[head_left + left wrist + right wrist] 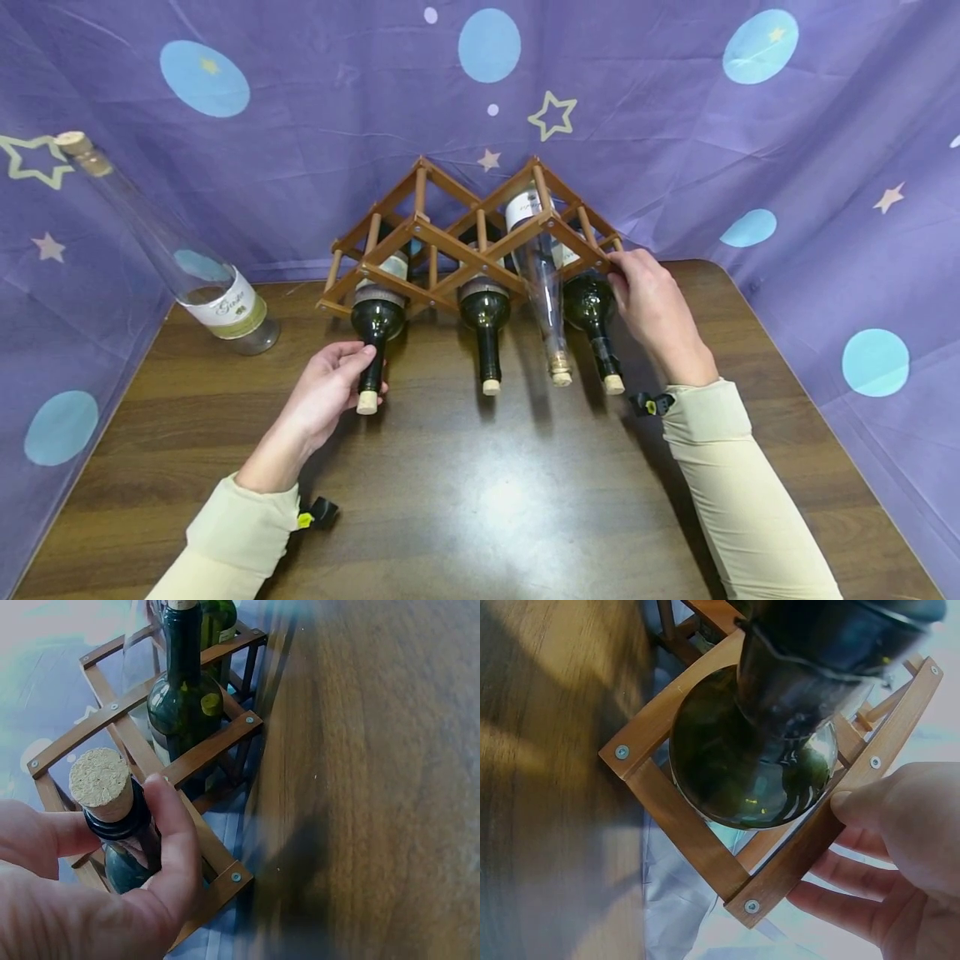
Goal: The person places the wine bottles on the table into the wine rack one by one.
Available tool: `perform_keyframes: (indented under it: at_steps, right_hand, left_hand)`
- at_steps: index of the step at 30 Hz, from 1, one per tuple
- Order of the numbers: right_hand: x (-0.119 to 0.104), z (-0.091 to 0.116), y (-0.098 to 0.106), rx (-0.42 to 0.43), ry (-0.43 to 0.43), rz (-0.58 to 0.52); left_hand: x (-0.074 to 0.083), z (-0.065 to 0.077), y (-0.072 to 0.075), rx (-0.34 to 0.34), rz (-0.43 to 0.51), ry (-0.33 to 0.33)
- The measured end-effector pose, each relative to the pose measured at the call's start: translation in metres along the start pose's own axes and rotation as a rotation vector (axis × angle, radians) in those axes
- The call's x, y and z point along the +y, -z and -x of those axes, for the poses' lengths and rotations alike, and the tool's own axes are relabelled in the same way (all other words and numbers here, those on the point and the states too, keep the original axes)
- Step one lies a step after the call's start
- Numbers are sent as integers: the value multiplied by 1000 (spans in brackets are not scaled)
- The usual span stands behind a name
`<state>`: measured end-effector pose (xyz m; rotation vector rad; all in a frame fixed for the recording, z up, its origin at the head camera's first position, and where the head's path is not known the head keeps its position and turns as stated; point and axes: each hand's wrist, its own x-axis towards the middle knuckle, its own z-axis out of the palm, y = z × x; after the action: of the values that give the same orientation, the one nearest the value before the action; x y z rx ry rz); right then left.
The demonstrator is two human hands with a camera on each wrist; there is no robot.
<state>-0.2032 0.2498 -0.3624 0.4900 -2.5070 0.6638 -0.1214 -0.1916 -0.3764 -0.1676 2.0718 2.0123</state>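
Observation:
A wooden lattice wine rack (450, 242) stands at the back of the table, with corked bottles lying in it, necks toward me. My left hand (322, 392) grips the neck of the leftmost dark green wine bottle (377, 319), just below its cork (100, 780). With thumb and fingers, my right hand (658, 312) pinches a slat at the rack's right end, beside another dark green bottle (750, 780). Between these lie a green bottle (486, 310) and a clear glass bottle (546, 287). Bottle bases are partly hidden behind the slats.
A tall, clear corked bottle (236, 308) with a white label stands upright at the table's back left. Behind the brown wooden table (420, 500) hangs a purple cloth (360, 108) with stars and blue dots, close to the rack.

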Motion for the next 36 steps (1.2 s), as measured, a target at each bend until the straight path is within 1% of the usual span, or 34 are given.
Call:
perform_keyframes:
  at_steps: [4, 8, 14, 19, 23, 25, 28, 30, 36]
  right_hand:
    - [0, 0, 1, -7, 9, -3]
    - [-1, 0, 2, -10, 11, -7]
    - [-3, 0, 3, -14, 14, -6]
    - [-6, 0, 7, -13, -5, 0]
    - [-11, 0, 13, -9, -10, 8]
    - [-14, 0, 16, 1, -7, 14]
    - [-17, 2, 21, 19, 0, 25]
    - [-20, 4, 24, 24, -1, 34]
    - [-27, 10, 34, 19, 9, 54]
  left_hand:
    - [2, 3, 0, 57, -107, -5]
    - [2, 4, 1, 103, -206, -31]
    - [4, 6, 3, 147, -257, -71]
    - [7, 7, 6, 179, -316, -109]
    - [10, 9, 10, 213, -373, -163]
    - [12, 10, 12, 260, -445, -205]
    - [16, 13, 14, 354, -557, -270]
    - [19, 15, 16, 408, -605, -301]
    - [22, 16, 27, 493, -591, -368]
